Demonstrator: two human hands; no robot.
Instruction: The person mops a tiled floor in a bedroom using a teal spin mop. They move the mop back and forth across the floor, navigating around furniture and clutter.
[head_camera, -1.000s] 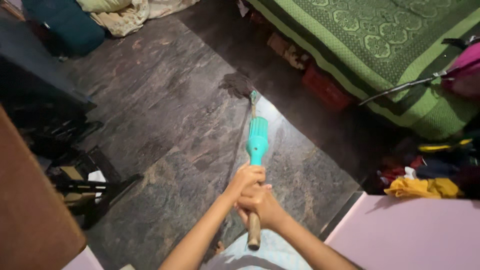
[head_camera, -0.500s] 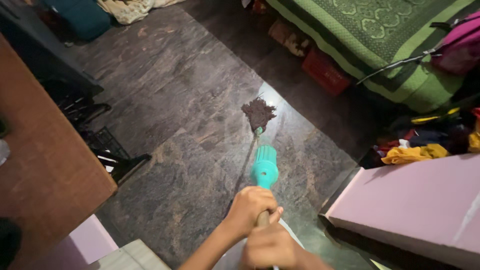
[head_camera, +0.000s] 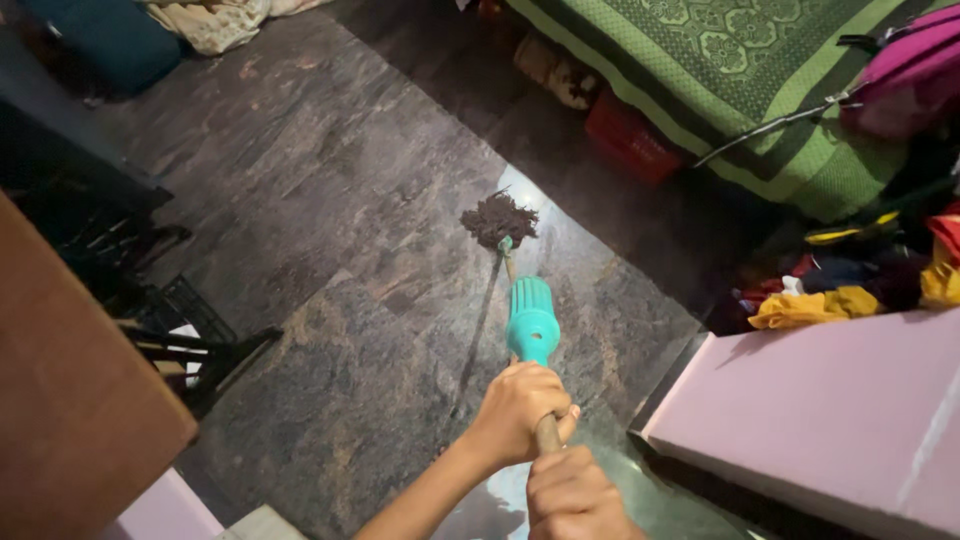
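Wooden mop handle (head_camera: 546, 432), ribbed teal collar (head_camera: 531, 322), gripped by both hands.

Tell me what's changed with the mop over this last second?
The mop head has slid away from the person across the dark stone floor, towards the green bed. Both hands stay clamped on the wooden handle, left hand above, right hand below. Nothing was let go; the clothes pile stayed put.

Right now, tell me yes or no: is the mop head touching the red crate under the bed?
No, the mop head rests on bare stone floor, well apart from the red crate.
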